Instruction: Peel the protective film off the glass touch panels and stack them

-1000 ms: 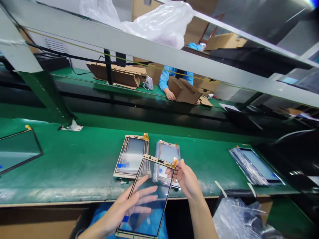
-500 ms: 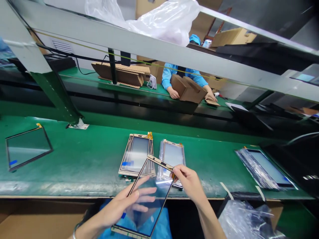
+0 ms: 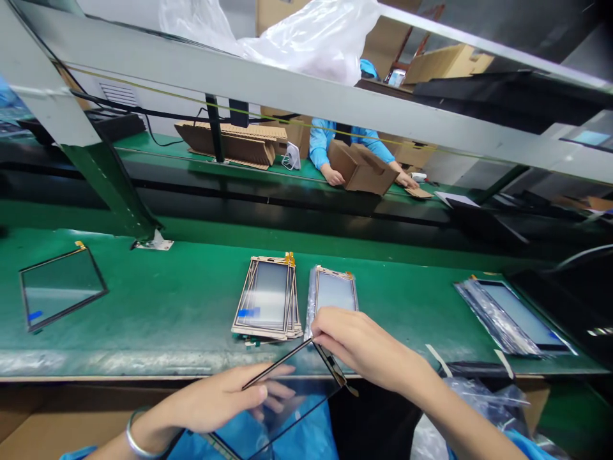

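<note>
silver bangle point(image 3: 131, 437), blue sleeves point(image 3: 525, 443)

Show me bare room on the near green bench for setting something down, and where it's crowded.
The bench is bare between the lone panel and the left stack, and between the right stack and the far-right pile. Crowded: the middle, where the stacks sit close together beyond the right hand.

The workbench point(image 3: 167, 300) is green. Upon it, the panel stack point(image 3: 271, 291) has beige borders and a blue mark point(image 3: 249, 312); in front of it, the held panel point(image 3: 306, 386) has black edges.
</note>
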A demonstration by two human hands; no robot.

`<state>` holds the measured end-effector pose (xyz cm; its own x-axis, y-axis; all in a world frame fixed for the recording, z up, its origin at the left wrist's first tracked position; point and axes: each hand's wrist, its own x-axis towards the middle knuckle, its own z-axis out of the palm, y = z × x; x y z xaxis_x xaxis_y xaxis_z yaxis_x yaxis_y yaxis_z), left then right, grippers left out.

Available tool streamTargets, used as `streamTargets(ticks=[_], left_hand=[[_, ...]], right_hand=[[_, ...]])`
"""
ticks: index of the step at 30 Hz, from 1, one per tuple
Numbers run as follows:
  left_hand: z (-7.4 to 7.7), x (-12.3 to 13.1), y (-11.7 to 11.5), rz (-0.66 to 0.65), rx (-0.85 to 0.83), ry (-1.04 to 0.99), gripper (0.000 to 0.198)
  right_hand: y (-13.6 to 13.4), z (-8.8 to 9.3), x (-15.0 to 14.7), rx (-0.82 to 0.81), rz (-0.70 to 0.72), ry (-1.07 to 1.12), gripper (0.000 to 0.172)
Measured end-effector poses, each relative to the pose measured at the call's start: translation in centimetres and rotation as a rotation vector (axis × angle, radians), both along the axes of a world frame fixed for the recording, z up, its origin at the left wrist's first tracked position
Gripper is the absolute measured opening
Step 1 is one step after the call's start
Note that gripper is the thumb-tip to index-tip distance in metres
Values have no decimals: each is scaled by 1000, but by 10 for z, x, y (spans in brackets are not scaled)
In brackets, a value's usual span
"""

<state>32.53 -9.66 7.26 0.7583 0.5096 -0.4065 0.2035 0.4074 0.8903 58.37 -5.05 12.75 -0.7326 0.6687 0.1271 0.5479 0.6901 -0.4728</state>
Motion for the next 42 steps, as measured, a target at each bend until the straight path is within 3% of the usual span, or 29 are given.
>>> streamTargets(ticks=[4, 7, 9, 12, 14, 16, 18, 19, 21, 24, 26, 30, 34, 39, 42], left_hand=[[-10, 1, 3, 6, -50, -82, 52], [-23, -2, 10, 36, -174, -233, 52], [-28, -7, 17, 60, -267, -334, 52], [-29, -19, 28, 76, -354, -425, 48], [-26, -26, 32, 66, -388, -454, 45], [-24, -29, 35, 64, -379, -444, 44], [-22, -26, 34, 64, -313, -373, 44], [-21, -22, 33, 55, -263, -319, 45], [-17, -12, 29, 7, -162, -198, 46], [-7, 0, 22, -72, -39, -45, 48], [1, 3, 18, -100, 24, 17, 49], [12, 3, 18, -119, 123, 85, 50], [15, 5, 21, -124, 153, 94, 48], [9, 13, 21, -109, 76, 94, 45], [0, 17, 27, -58, -32, 13, 46]], right_hand=[[-3, -8, 0, 220, 14, -27, 23], [-17, -13, 4, 423, -49, 107, 18], [-34, -14, 16, 333, -134, 304, 14], [-61, -12, 49, -142, -361, 708, 13], [-71, -11, 74, -374, -555, 950, 19], [-72, -14, 92, -348, -758, 1101, 23], [-63, -20, 92, -114, -938, 1052, 19], [-56, -23, 86, 4, -956, 941, 15], [-43, -27, 64, 117, -780, 628, 9], [-26, -24, 26, 42, -317, 240, 12], [-20, -18, 10, 17, -165, 101, 10], [-19, -6, 4, 68, -77, -33, 11], [-20, -7, 11, 168, -70, -75, 21], [-21, -16, 12, 244, -105, -79, 28], [-37, -12, 15, 317, -102, -65, 31]])
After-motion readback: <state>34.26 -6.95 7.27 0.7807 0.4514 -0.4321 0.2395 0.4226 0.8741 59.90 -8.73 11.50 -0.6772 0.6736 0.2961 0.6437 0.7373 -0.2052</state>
